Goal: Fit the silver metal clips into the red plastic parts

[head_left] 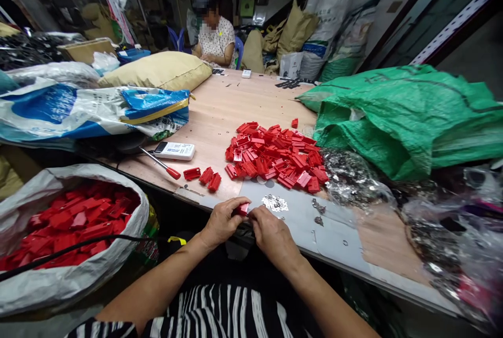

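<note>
In the lower centre of the frame, the left hand (225, 221) had its thumb and fingers pinched around a small, red, box-shaped plastic piece (242, 209), held just above the front edge of the pale wood-topped table (223, 102); the right hand (274, 232) met it from the other side, its fingertips drawn together at or near the piece's right end, though whether they gripped the piece or some smaller part I could not tell; just beyond the hands lay a small heap of flat, silvery metal parts (275, 203) on a grey sheet (338, 233); at the centre spread a large pile of red plastic pieces (271, 157), with three loose red pieces (206, 175) to its left, near a red-handled screwdriver (173, 172) and a white, rectangular device (175, 150); in the lower left stood an open white woven sack (106, 171) filled with more red pieces; a crumpled green woven sack (393, 118) covered the right side; at upper centre sat another person in a spotted top (222, 39).
</note>
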